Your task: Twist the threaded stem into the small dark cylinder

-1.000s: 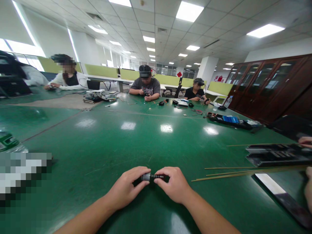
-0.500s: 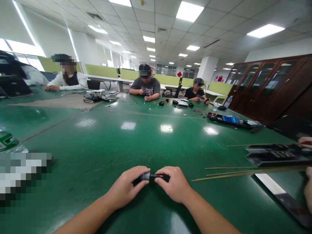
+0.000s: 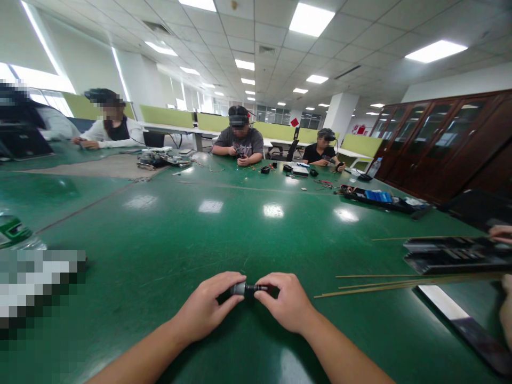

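Just above the green tabletop [image 3: 248,240], my two hands meet at a small cylindrical part [image 3: 240,288] with a grey body and a thinner dark stem. Its exact kind cannot be made out. My left hand [image 3: 210,298] pinches the wider grey body between thumb and fingers. On the other side, the thumb and forefinger of my right hand [image 3: 284,298] close on the narrow stem [image 3: 260,288]. The part lies level, its wide end to the left; its ends are partly hidden by my fingers.
Thin yellowish rods [image 3: 368,285], a black channel-shaped tray [image 3: 444,256] and a flat black-and-white bar [image 3: 460,325] lie at right, beside another person's hand [image 3: 502,233]. A water bottle [image 3: 18,232] stands at left. Several people sit across the table among small parts.
My hands and the part stay almost in place. A slightly thicker dark section shows between my fingertips on the stem. At far left, a co-worker's hands have shifted a little.
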`<state>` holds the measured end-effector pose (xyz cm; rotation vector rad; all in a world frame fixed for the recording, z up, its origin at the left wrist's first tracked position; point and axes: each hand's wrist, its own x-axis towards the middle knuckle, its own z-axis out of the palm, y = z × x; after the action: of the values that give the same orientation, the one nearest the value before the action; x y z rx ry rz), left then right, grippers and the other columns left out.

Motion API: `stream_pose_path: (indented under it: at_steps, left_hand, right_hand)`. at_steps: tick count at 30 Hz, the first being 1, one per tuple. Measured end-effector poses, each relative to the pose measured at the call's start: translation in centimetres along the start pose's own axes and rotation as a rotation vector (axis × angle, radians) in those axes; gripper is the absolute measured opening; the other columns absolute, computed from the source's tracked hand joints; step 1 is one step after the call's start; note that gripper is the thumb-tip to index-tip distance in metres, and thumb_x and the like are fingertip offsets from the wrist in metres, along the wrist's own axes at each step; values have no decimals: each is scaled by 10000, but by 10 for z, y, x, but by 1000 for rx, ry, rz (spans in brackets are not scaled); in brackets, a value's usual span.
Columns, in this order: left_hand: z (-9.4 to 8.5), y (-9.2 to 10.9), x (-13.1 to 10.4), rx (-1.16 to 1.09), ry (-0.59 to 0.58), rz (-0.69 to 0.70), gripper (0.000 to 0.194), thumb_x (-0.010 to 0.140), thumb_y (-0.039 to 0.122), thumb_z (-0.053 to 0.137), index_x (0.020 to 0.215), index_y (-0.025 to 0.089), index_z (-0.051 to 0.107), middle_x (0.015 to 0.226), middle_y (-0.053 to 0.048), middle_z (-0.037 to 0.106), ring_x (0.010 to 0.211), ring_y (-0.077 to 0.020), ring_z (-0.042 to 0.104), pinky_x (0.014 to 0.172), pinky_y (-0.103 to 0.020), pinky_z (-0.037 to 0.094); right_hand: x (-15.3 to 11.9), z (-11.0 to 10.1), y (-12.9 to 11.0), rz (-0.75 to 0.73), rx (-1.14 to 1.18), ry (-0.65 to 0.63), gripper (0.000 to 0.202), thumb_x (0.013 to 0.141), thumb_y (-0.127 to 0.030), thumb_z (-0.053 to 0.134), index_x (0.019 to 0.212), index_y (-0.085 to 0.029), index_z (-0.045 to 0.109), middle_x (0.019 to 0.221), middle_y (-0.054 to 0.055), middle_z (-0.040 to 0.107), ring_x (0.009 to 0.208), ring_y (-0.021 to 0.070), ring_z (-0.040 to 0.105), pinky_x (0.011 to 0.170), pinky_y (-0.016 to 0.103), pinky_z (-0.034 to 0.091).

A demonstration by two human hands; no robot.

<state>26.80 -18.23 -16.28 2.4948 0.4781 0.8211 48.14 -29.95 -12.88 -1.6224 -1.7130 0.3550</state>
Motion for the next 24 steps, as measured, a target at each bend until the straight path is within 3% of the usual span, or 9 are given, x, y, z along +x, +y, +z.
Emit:
stream_pose_path:
  at_steps: [24]
  left_hand:
    - [-1,-4,-2,1,-29,-27,380,935,302,606,1313,297,561,1272,-39,660,1194,-206,614,1067,-388,495]
  right_hand:
    - [0,-1,2,24,34,12,79,851,-237,696,902,-254,753,787,-26,721,706,141,633,691,249,437]
